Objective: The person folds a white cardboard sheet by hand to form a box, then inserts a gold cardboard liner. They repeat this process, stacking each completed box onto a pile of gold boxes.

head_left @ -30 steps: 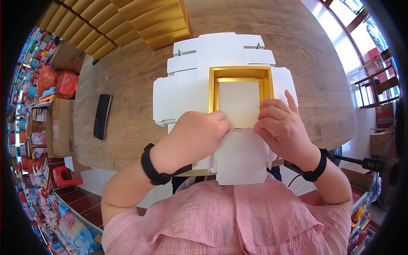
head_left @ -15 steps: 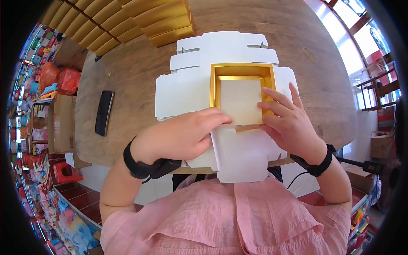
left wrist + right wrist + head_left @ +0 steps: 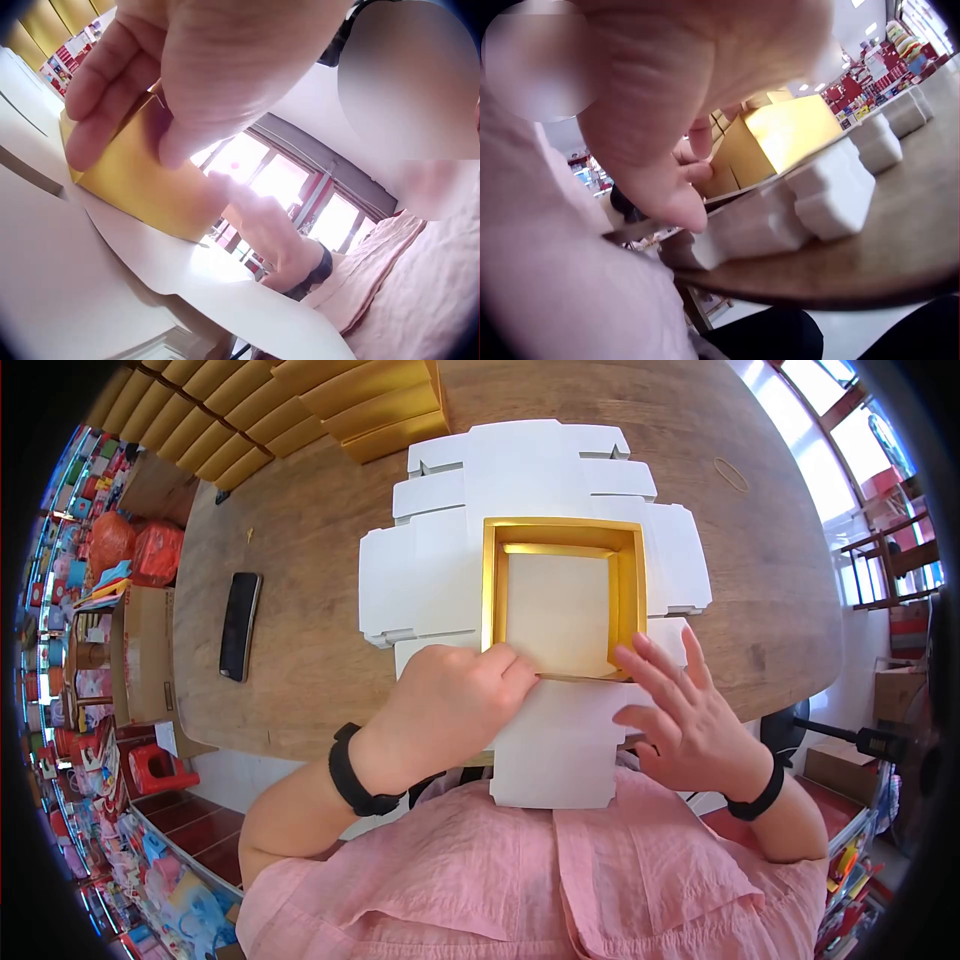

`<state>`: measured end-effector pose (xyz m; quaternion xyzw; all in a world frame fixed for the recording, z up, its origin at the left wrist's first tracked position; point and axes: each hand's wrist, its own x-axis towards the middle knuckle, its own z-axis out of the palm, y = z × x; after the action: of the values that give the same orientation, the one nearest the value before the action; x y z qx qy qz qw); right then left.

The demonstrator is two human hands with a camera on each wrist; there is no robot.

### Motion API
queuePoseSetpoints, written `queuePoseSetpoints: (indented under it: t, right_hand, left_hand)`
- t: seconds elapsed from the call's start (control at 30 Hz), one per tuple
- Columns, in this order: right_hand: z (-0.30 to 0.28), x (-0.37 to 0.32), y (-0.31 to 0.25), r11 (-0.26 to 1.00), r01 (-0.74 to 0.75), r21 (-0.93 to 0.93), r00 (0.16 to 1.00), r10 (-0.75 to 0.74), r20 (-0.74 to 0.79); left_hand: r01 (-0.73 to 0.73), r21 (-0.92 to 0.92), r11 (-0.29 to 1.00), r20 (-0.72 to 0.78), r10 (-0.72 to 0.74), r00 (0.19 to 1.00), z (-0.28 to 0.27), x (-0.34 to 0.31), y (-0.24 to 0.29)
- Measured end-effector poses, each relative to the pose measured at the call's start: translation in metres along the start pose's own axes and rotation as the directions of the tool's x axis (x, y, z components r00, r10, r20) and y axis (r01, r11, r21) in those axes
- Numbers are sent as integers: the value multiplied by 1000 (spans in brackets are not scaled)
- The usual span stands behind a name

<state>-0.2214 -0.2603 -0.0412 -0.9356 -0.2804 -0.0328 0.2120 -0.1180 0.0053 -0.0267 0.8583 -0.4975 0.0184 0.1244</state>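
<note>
A gold open-topped box (image 3: 627,590) with a pale bottom stands on a stack of flat white cardboard blanks (image 3: 520,470). My left hand (image 3: 455,690) is at its near left corner. In the left wrist view the thumb and fingers of the left hand (image 3: 217,67) pinch the gold wall (image 3: 142,184) from both sides. At the near right corner my right hand (image 3: 685,725) has its fingers spread, the fingertips close to the rim. A white flap (image 3: 555,745) extends from the near side toward the pink shirt.
Rows of gold boxes (image 3: 385,410) are stacked at the far left of the wooden table (image 3: 310,530). A black phone (image 3: 240,625) lies on the left side, a rubber band (image 3: 731,474) at the far right. Beside the table are a cardboard box (image 3: 148,650) and a red stool (image 3: 160,770).
My right hand has come off the near right corner, moving nearer the body with fingers spreading. The left hand flattened along the near edge, then curled again at the left corner.
</note>
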Motion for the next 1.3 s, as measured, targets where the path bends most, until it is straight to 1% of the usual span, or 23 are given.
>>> queuePoseSetpoints:
  t: [0.07, 0.2, 0.27, 0.4, 0.47, 0.5, 0.57, 0.6, 0.63, 0.7, 0.73, 0.8, 0.83, 0.9, 0.97, 1.0, 1.03, 1.07, 1.1, 1.17, 1.2, 1.27, 1.3]
  right_hand:
    - [10, -7, -1, 989, 44, -144, 999, -47, -16]
    - [22, 2, 4, 994, 49, -94, 982, -66, -179]
    - [24, 9, 4, 993, 74, -95, 955, -98, -281]
    - [14, 15, 2, 993, 116, 13, 948, -107, -300]
    - [14, 16, 1, 991, 111, 77, 948, -82, -307]
    - [14, 18, 1, 991, 114, 76, 948, -86, -307]
    - [16, 19, -1, 988, 86, 125, 949, -43, -312]
    - [18, 20, -1, 989, 79, 126, 948, -35, -316]
    - [21, 22, -2, 978, 55, 199, 934, 20, -357]
    - [23, 21, -3, 961, 33, 274, 917, 81, -392]
    - [23, 21, -2, 960, 27, 280, 916, 88, -392]
    - [23, 22, 0, 957, 28, 287, 916, 91, -391]
    - [22, 22, 1, 960, 3, 281, 926, 103, -363]
    - [22, 23, 1, 961, -27, 274, 935, 121, -332]
    - [24, 28, -3, 961, -3, 276, 898, 124, -422]
    - [24, 28, -4, 961, -7, 276, 897, 128, -423]
    - [23, 28, -4, 965, -14, 261, 901, 126, -415]
    - [23, 28, -4, 969, -19, 246, 905, 122, -407]
    - [22, 28, -5, 969, -20, 248, 906, 122, -406]
    - [20, 28, -4, 982, -66, 176, 918, 129, -376]
    - [20, 31, -3, 983, -63, 175, 917, 126, -378]
    - [18, 35, 0, 969, -111, 219, 812, 216, -542]
    - [14, 32, 1, 969, -116, 219, 813, 219, -540]
  left_hand:
    - [-16, 7, 1000, 13, 16, 1000, 1, 2, -2]
    - [-15, -61, 998, -35, 13, 999, 3, 4, -4]
    - [-24, -77, 997, 42, 27, 999, -2, 5, -5]
    - [-54, -96, 994, 197, 72, 978, -19, 3, 1]
    - [-67, -103, 992, 374, 101, 922, -21, 5, -3]
    - [-64, -102, 993, 372, 98, 923, -21, 5, -8]
    - [-14, -461, 887, 316, 179, 932, -21, 1, -23]
    - [24, -565, 825, 301, 179, 937, -24, -2, -26]
    - [20, -566, 824, 306, 187, 934, -28, -4, -27]
    - [363, -752, 550, 427, -12, 904, -43, -5, -25]
    - [364, -752, 550, 428, -13, 904, -41, -3, -24]
    - [642, -689, 336, 555, -324, 766, -34, 4, -16]
    - [642, -689, 335, 555, -327, 765, -33, 5, -13]
    - [612, -721, 324, 437, -474, 765, -31, 4, -3]
    - [638, -670, 380, 415, -521, 746, -29, 0, 4]
    - [352, -494, 795, -10, -410, 912, -21, -3, 3]
    - [54, -99, 994, -350, -85, 933, -18, -6, 4]
    - [-33, -86, 996, -309, 5, 951, -18, -9, 10]
    - [-32, -87, 996, -308, 4, 951, -15, -7, 11]
    - [-41, -118, 992, -187, 18, 982, -3, -6, 10]
    - [-37, -123, 992, -224, 8, 974, 0, -6, 10]
    - [-40, -120, 992, -218, 13, 976, -2, -4, 10]
    - [-43, -116, 992, -211, 17, 977, -2, -3, 10]
